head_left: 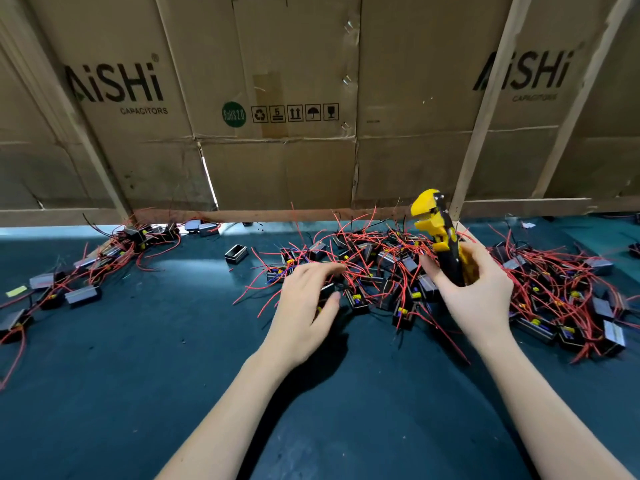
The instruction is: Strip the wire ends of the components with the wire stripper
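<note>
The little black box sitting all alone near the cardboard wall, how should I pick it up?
Pinch the lone black box across its two long sides, coming straight down from above. It lies flat on the dark mat, apart from the tangled piles, with no red wires over it, so nothing should snag.

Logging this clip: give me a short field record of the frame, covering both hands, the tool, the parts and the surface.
left hand: reaching into the middle pile, fingers spread over a black component, grip not clear
right hand: grips the wire stripper by its handles
wire stripper: yellow and black, head up, no wire visibly in it
middle pile: black components with red wires, tangled
left pile: smaller, same parts
right pile: same parts
table: dark green mat
backdrop: cardboard boxes
</note>
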`<action>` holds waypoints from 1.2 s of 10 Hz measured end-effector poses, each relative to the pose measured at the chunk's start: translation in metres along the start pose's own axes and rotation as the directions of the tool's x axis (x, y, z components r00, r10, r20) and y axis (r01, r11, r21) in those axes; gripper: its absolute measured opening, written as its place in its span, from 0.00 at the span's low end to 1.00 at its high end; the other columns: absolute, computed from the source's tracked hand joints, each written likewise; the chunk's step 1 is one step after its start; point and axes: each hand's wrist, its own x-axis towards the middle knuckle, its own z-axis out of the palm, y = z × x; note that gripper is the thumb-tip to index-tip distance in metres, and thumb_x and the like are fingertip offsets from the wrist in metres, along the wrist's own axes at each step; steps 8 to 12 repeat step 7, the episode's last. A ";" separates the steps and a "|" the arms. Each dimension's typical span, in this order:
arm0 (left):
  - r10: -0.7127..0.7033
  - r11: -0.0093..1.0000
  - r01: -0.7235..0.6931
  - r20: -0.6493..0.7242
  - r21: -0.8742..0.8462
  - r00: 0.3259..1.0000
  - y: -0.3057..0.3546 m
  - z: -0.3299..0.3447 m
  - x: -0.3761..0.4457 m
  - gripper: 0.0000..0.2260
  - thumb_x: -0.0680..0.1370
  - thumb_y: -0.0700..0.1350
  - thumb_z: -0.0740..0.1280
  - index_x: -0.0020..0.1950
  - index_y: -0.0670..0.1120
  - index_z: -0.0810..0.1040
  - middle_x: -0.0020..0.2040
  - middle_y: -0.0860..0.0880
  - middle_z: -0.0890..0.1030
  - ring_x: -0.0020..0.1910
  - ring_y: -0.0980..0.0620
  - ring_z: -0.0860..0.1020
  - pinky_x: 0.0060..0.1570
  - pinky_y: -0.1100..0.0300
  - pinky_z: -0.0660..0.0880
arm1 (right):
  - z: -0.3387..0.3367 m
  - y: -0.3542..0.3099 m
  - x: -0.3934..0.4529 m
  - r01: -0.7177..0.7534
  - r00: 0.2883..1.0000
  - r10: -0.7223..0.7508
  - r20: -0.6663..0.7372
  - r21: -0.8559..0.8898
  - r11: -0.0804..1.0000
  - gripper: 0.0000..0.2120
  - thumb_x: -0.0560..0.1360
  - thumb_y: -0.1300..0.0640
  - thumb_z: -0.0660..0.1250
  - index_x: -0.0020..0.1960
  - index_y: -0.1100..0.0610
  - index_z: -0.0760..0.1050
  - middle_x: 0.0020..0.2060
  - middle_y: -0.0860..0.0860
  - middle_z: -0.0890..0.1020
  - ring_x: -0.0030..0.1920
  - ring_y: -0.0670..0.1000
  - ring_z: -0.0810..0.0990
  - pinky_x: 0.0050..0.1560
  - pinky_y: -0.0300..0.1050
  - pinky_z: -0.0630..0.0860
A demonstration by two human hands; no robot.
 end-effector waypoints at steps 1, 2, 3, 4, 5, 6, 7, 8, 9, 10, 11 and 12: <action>-0.027 0.999 0.031 -0.086 0.039 0.996 0.000 -0.004 -0.001 0.13 0.79 0.44 0.62 0.62 0.48 0.77 0.57 0.56 0.79 0.61 0.53 0.72 0.63 0.55 0.66 | -0.009 -0.014 0.001 -0.017 0.973 -0.030 0.230 0.203 0.979 0.17 0.67 0.40 0.73 0.47 0.51 0.79 0.40 0.45 0.83 0.44 0.46 0.81 0.50 0.38 0.75; -0.106 0.987 0.127 -0.195 0.099 0.975 -0.006 -0.008 0.000 0.10 0.78 0.44 0.63 0.57 0.47 0.80 0.52 0.55 0.81 0.56 0.51 0.75 0.57 0.57 0.65 | -0.026 -0.036 -0.007 0.101 0.810 -0.175 0.560 0.160 0.982 0.15 0.68 0.39 0.75 0.45 0.49 0.78 0.37 0.46 0.80 0.38 0.44 0.77 0.42 0.36 0.72; -0.195 0.973 0.220 -0.252 0.075 0.948 -0.011 -0.011 0.002 0.10 0.77 0.43 0.62 0.54 0.47 0.81 0.51 0.55 0.82 0.55 0.50 0.76 0.55 0.57 0.64 | -0.026 -0.038 -0.032 0.311 0.750 -0.195 0.632 -0.078 0.947 0.18 0.63 0.34 0.72 0.44 0.44 0.77 0.37 0.44 0.79 0.37 0.43 0.76 0.42 0.39 0.73; -0.283 0.955 0.295 -0.317 -0.010 0.905 -0.017 -0.015 0.001 0.10 0.76 0.39 0.63 0.51 0.46 0.82 0.48 0.55 0.83 0.54 0.49 0.76 0.57 0.47 0.71 | -0.018 -0.026 -0.078 0.440 0.698 -0.110 0.707 -0.303 0.846 0.28 0.60 0.28 0.68 0.52 0.45 0.77 0.46 0.38 0.76 0.50 0.41 0.76 0.54 0.41 0.72; -0.327 0.943 0.328 -0.324 -0.052 0.888 -0.020 -0.015 0.001 0.10 0.76 0.35 0.65 0.51 0.46 0.82 0.46 0.55 0.82 0.54 0.50 0.75 0.55 0.43 0.73 | -0.018 -0.021 -0.089 0.422 0.703 -0.080 0.707 -0.324 0.847 0.32 0.61 0.24 0.66 0.56 0.44 0.77 0.51 0.36 0.73 0.56 0.40 0.71 0.59 0.41 0.69; -0.334 0.941 0.334 -0.326 -0.058 0.884 -0.020 -0.015 -0.001 0.11 0.75 0.32 0.66 0.50 0.46 0.82 0.46 0.55 0.83 0.53 0.51 0.75 0.55 0.43 0.73 | -0.024 -0.025 -0.102 0.496 0.655 -0.077 0.752 -0.350 0.795 0.36 0.63 0.19 0.56 0.60 0.42 0.76 0.57 0.36 0.69 0.62 0.39 0.66 0.63 0.37 0.63; -0.356 0.932 0.355 -0.334 -0.067 0.873 -0.019 -0.014 -0.002 0.12 0.75 0.32 0.65 0.50 0.46 0.82 0.46 0.55 0.83 0.53 0.51 0.75 0.54 0.43 0.73 | -0.027 -0.042 -0.097 0.405 0.703 -0.108 0.703 -0.270 0.874 0.31 0.68 0.23 0.56 0.61 0.42 0.76 0.59 0.36 0.70 0.63 0.39 0.68 0.61 0.33 0.61; -0.356 0.932 0.355 -0.334 -0.067 0.873 -0.019 -0.014 -0.002 0.12 0.75 0.32 0.65 0.50 0.46 0.82 0.46 0.55 0.83 0.53 0.51 0.75 0.54 0.43 0.73 | -0.027 -0.042 -0.097 0.405 0.703 -0.108 0.703 -0.270 0.874 0.31 0.68 0.23 0.56 0.61 0.42 0.76 0.59 0.36 0.70 0.63 0.39 0.68 0.61 0.33 0.61; -0.356 0.932 0.355 -0.334 -0.067 0.873 -0.019 -0.014 -0.002 0.12 0.75 0.32 0.65 0.50 0.46 0.82 0.46 0.55 0.83 0.53 0.51 0.75 0.54 0.43 0.73 | -0.027 -0.042 -0.097 0.405 0.703 -0.108 0.703 -0.270 0.874 0.31 0.68 0.23 0.56 0.61 0.42 0.76 0.59 0.36 0.70 0.63 0.39 0.68 0.61 0.33 0.61; -0.356 0.932 0.355 -0.334 -0.067 0.873 -0.019 -0.014 -0.002 0.12 0.75 0.32 0.65 0.50 0.46 0.82 0.46 0.55 0.83 0.53 0.51 0.75 0.54 0.43 0.73 | -0.027 -0.042 -0.097 0.405 0.703 -0.108 0.703 -0.270 0.874 0.31 0.68 0.23 0.56 0.61 0.42 0.76 0.59 0.36 0.70 0.63 0.39 0.68 0.61 0.33 0.61; -0.356 0.932 0.355 -0.334 -0.067 0.873 -0.019 -0.014 -0.002 0.12 0.75 0.32 0.65 0.50 0.46 0.82 0.46 0.55 0.83 0.53 0.51 0.75 0.54 0.43 0.73 | -0.027 -0.042 -0.097 0.405 0.703 -0.108 0.703 -0.270 0.874 0.31 0.68 0.23 0.56 0.61 0.42 0.76 0.59 0.36 0.70 0.63 0.39 0.68 0.61 0.33 0.61; -0.356 0.932 0.355 -0.334 -0.067 0.873 -0.019 -0.014 -0.002 0.12 0.75 0.32 0.65 0.50 0.46 0.82 0.46 0.55 0.83 0.53 0.51 0.75 0.54 0.43 0.73 | -0.027 -0.042 -0.097 0.405 0.703 -0.108 0.703 -0.270 0.874 0.31 0.68 0.23 0.56 0.61 0.42 0.76 0.59 0.36 0.70 0.63 0.39 0.68 0.61 0.33 0.61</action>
